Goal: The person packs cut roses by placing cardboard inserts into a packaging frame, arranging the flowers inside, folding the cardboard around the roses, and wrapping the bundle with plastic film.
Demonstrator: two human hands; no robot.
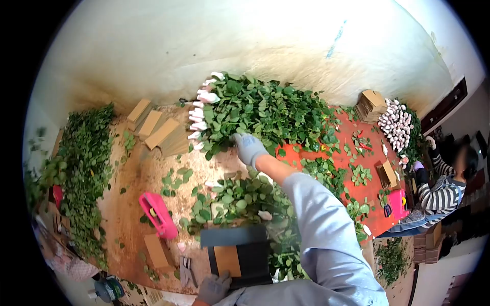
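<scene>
My right hand (248,149), in a grey glove, reaches to the lower edge of a large pile of leafy stems (270,109). Its fingertips are among the leaves, and whether they grip a stem is hidden. White-wrapped flower heads (198,120) line the pile's left end. My left hand (214,288), also gloved, lies with its fingers on the lower edge of a black sheet (253,260) and a brown cardboard piece (227,260). Beside it lies a stapler (187,272). More leafy stems (245,196) lie between my hands.
A pink tape dispenser (159,215) stands left of the black sheet. Cardboard pieces (162,133) lie at the back left, near a long heap of greenery (84,173). At the right, a person in striped sleeves (441,196) is near wrapped flowers (395,125) and another pink dispenser (396,204).
</scene>
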